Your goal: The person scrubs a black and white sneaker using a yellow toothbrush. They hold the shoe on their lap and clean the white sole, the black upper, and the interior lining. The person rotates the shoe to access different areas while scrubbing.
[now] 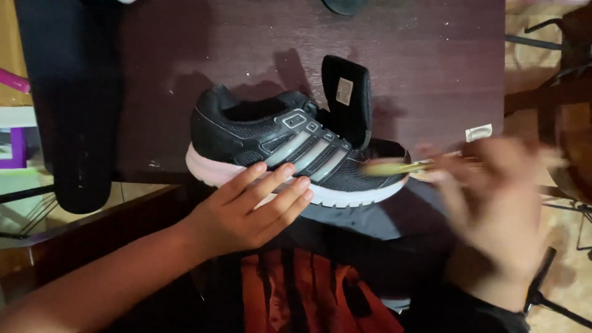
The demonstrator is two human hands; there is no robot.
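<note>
Our left hand [246, 213] lies flat, fingers spread, against the near side of the black sneaker [296, 151] at the table's [431, 61] 6 o'clock edge. Our blurred right hand [493, 203], at 3 o'clock, grips a yellowish brush [391, 168] at the toe. We judge short strokes and firm bracing work best.

Dark wooden table [431, 55], dim light, pale patterned floor [570, 290], metal chair frame [542, 37] at right
</note>
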